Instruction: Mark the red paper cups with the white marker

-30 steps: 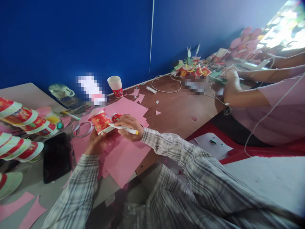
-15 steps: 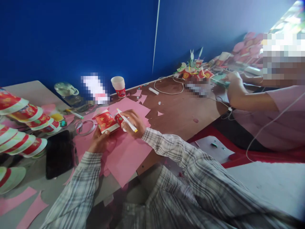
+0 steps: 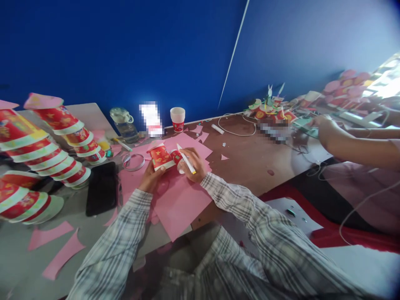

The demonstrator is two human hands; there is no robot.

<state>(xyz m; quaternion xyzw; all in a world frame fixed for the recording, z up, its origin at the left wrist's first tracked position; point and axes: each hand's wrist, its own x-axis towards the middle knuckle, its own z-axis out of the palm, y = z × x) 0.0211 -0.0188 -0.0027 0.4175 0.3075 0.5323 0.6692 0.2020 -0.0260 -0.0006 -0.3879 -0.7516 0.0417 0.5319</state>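
My left hand (image 3: 152, 177) is closed around a red paper cup (image 3: 162, 158) with gold stars and a white rim, which lies tilted over pink paper sheets (image 3: 175, 204). Between the fingers of my right hand (image 3: 195, 164) is a white marker pen (image 3: 186, 159) with a yellow end. Close beside the cup, at my right fingertips, is a smaller red patterned round piece (image 3: 176, 156); my fingers partly cover it, and I cannot tell its kind. A ring of tape (image 3: 133, 161) lies left of my left hand.
Stacked red paper cups (image 3: 46, 154) lean at the left, near a dark phone (image 3: 101, 189). A glass jug (image 3: 123, 125) and a single paper cup (image 3: 178, 118) stand by the blue wall. At the right, a co-worker's arm (image 3: 343, 139) reaches over the table, near cables and cup crafts (image 3: 270, 110).
My view has turned left, so the table's contents sit further right and more stacked cups show. Both hands keep their hold on the cup and the marker pen.
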